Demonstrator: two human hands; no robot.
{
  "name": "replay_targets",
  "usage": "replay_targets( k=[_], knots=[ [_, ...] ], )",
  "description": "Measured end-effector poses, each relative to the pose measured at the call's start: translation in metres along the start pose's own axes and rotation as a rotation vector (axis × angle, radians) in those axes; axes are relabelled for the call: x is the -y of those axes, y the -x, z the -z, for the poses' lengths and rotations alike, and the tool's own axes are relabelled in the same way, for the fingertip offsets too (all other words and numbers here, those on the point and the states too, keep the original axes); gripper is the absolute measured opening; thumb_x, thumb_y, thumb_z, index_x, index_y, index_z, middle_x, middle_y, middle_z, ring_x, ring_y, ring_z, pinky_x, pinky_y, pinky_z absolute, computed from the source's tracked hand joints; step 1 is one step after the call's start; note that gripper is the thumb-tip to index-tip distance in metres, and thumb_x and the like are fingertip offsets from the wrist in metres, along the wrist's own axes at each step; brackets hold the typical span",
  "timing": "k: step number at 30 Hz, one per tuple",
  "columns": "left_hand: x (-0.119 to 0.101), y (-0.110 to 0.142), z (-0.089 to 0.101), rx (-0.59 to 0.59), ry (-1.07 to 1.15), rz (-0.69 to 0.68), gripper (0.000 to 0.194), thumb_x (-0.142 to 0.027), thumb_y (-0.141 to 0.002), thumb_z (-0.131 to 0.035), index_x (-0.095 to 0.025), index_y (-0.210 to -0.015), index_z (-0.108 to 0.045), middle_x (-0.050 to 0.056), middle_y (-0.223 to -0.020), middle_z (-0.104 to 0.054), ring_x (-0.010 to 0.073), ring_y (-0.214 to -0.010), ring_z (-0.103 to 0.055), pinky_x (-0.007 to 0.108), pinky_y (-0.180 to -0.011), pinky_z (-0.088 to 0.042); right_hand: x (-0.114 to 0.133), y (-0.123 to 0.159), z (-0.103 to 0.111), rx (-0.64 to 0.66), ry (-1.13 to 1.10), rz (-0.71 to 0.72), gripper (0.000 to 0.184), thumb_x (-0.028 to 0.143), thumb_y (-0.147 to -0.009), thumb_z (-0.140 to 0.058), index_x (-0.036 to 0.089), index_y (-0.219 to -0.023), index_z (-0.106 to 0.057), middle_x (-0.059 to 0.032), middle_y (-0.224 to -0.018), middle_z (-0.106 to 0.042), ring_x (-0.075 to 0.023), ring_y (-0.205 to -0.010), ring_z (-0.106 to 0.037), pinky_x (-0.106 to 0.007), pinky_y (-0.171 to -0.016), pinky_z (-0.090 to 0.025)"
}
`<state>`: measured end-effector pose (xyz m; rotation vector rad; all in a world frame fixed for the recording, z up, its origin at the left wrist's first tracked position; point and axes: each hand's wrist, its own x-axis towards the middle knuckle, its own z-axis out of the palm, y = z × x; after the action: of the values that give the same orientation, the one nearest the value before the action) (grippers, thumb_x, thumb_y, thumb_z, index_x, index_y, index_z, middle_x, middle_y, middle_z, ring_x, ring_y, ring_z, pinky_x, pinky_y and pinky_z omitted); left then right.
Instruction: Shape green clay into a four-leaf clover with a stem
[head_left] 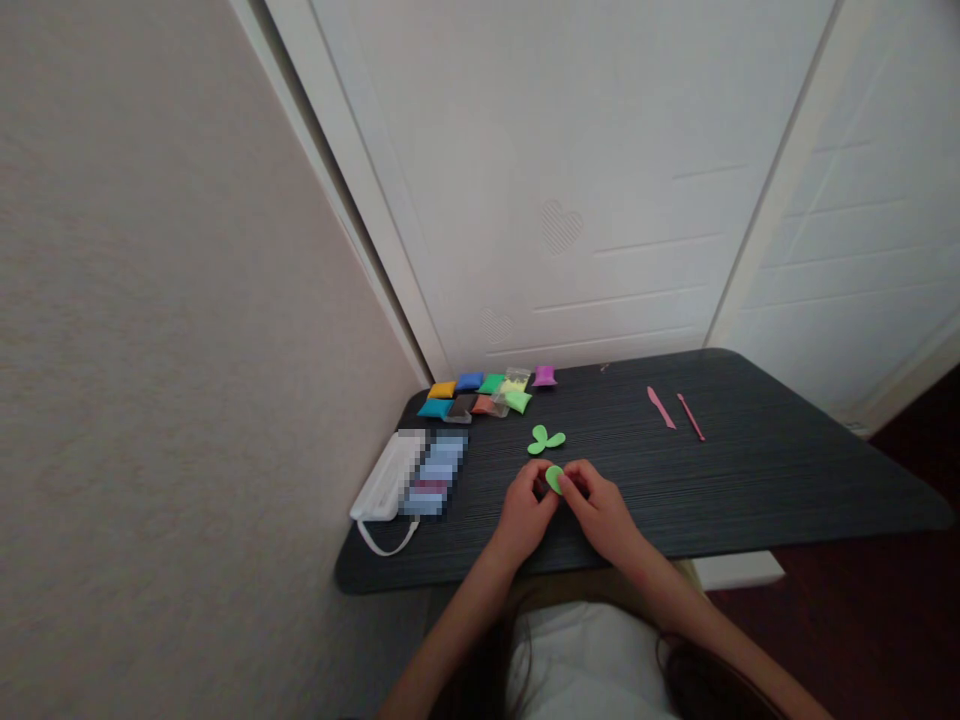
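Observation:
Between my two hands is a small, flattened piece of light green modelling clay [554,479], roundish in outline. My left hand [528,505] pinches it from the left with thumb and fingers. From the right, my right hand [598,507] grips the same piece, its thumb near the clay's lower edge. Just beyond my fingers, a three-lobed light green clay shape [545,440] lies flat on the dark table [600,420], apart from both hands.
Several coloured clay packets [470,381] lie at the table's back left. Left of my hands are a white power bank [386,480] with a cable and a blurred-out phone-like object [435,475]. A pink plastic knife [661,408] and a thin pink tool [691,417] lie right.

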<state>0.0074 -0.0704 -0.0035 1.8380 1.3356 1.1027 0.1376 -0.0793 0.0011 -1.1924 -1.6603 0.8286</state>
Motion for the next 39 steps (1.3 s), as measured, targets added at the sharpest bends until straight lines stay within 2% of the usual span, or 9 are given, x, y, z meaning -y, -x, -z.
replay_targets(
  k=[15, 22, 39],
  knots=[
    [-0.0024, 0.0006, -0.0014, -0.012, 0.021, 0.007, 0.013, -0.024, -0.076, -0.046, -0.018, -0.087, -0.05, 0.001, -0.08, -0.053, 0.0118, -0.071, -0.048, 0.025, -0.067, -0.039, -0.0007, -0.0008, -0.0005, -0.025, 0.003, -0.001, 0.022, 0.038, -0.081, -0.039, 0.02, -0.084, -0.053, -0.0005, -0.073, -0.059, -0.0131, -0.064, -0.052, -0.025, -0.063, -0.04],
    [-0.0022, 0.0009, -0.0014, -0.116, -0.047, -0.027, 0.021, -0.023, -0.075, -0.048, -0.019, -0.096, -0.05, 0.003, -0.09, -0.052, 0.0134, -0.077, -0.048, 0.027, -0.071, -0.039, -0.001, -0.0011, -0.0005, -0.019, -0.008, -0.006, 0.022, 0.038, -0.082, -0.039, 0.02, -0.082, -0.052, 0.0007, -0.072, -0.057, -0.0123, -0.063, -0.051, -0.024, -0.061, -0.038],
    [-0.0041, -0.0004, 0.0007, -0.148, -0.06, -0.022, 0.019, -0.023, -0.075, -0.048, -0.02, -0.092, -0.055, 0.003, -0.089, -0.055, 0.0141, -0.078, -0.05, 0.028, -0.07, -0.04, 0.0006, -0.001, 0.0005, -0.016, -0.044, 0.009, 0.022, 0.038, -0.081, -0.039, 0.02, -0.082, -0.053, 0.0006, -0.071, -0.058, -0.0124, -0.063, -0.052, -0.024, -0.06, -0.039]
  ],
)
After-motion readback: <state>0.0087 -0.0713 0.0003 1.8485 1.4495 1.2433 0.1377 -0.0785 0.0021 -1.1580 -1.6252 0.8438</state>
